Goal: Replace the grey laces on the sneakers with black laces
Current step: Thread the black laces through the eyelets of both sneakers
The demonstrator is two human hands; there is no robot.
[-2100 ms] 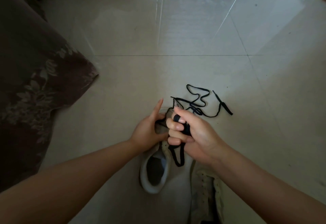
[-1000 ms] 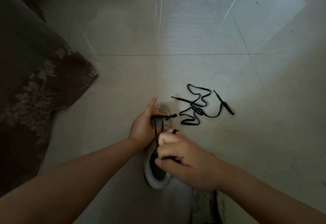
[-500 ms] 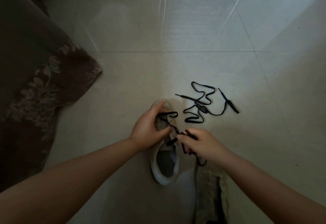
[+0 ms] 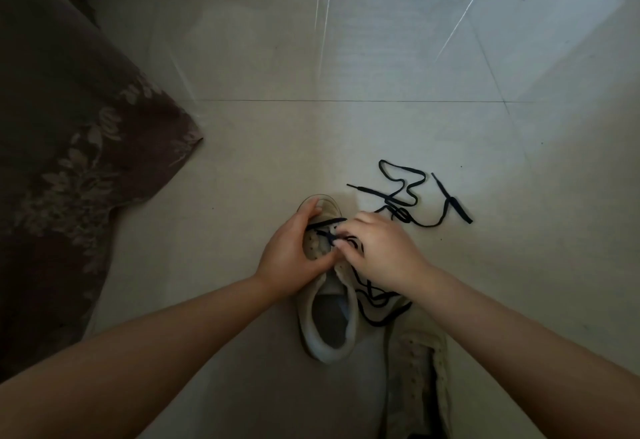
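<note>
Right hand (image 4: 382, 251) now forward over sneaker (image 4: 329, 300) eyelets.

Left hand (image 4: 294, 255) grips sneaker (image 4: 329, 303) toe on floor (image 4: 346, 134); right hand (image 4: 384, 251) pinches black lace (image 4: 327, 231) at eyelets; spare lace (image 4: 412, 196) beside.

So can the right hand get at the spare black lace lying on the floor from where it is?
Probably yes. The spare black lace lies on open floor just beyond the right hand with nothing between them, though that hand is busy pinching the lace on the sneaker.
</note>
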